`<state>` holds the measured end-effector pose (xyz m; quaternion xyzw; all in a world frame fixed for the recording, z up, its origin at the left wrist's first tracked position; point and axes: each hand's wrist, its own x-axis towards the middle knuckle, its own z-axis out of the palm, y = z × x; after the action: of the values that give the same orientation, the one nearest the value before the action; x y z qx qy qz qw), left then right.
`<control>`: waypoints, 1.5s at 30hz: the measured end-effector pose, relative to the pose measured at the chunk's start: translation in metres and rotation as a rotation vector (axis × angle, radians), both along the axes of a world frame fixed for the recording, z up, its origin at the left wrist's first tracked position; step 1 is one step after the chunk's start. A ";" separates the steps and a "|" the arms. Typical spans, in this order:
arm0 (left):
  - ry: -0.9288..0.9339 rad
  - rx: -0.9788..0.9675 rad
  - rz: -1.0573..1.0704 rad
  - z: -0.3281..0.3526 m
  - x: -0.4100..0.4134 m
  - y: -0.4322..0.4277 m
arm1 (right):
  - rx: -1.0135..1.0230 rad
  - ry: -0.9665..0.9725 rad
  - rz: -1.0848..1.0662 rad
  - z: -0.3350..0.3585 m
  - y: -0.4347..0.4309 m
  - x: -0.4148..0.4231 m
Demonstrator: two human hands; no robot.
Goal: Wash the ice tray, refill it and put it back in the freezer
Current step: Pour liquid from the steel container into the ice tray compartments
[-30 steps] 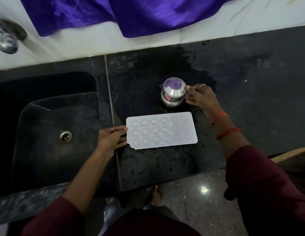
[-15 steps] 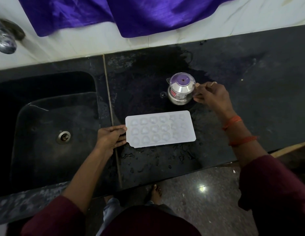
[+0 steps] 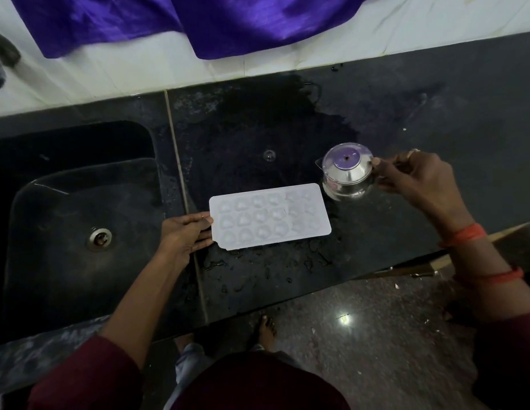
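A white ice tray (image 3: 269, 216) with several round pockets lies flat on the wet black counter (image 3: 435, 119), just right of the sink. My left hand (image 3: 185, 235) holds its left end, fingers curled on the edge. A small steel jug (image 3: 346, 173) with a clear, purple-centred lid sits at the tray's far right corner. My right hand (image 3: 417, 179) grips the jug's handle from the right.
The black sink (image 3: 65, 232) with its metal drain (image 3: 100, 238) is to the left. A tap (image 3: 0, 63) shows at the far left edge. Purple cloth (image 3: 181, 22) hangs over the white wall behind. Water droplets spread in front of the tray.
My right hand has carried the jug to the right, from behind the tray's middle to its right end. The left hand keeps holding the tray.
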<state>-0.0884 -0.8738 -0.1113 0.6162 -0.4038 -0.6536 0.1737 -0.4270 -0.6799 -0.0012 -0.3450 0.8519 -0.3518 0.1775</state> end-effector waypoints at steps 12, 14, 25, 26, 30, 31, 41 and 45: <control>0.022 0.002 0.012 0.001 0.000 0.000 | 0.161 0.195 0.094 0.004 0.006 0.001; 0.021 0.003 0.010 0.001 0.001 0.000 | 0.179 0.214 0.107 0.005 0.003 0.002; 0.021 0.008 0.008 0.001 0.002 0.000 | 0.206 0.295 0.153 0.006 0.000 0.005; 0.022 0.008 0.006 0.001 0.002 0.000 | 0.206 0.298 0.158 0.007 0.000 0.005; 0.028 0.009 0.009 0.002 0.001 -0.001 | 0.217 0.300 0.151 0.008 -0.001 0.003; 0.026 0.006 0.007 0.002 0.001 -0.001 | 0.215 0.300 0.149 0.008 -0.002 0.003; 0.028 0.015 -0.001 -0.001 0.001 -0.003 | 0.217 0.378 0.184 0.004 -0.007 0.004; 0.034 0.015 0.000 -0.002 0.002 -0.003 | 0.218 0.393 0.187 0.002 -0.008 0.004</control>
<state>-0.0863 -0.8769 -0.1131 0.6062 -0.3960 -0.6669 0.1760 -0.4233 -0.6878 0.0005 -0.4630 0.8673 -0.1661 0.0765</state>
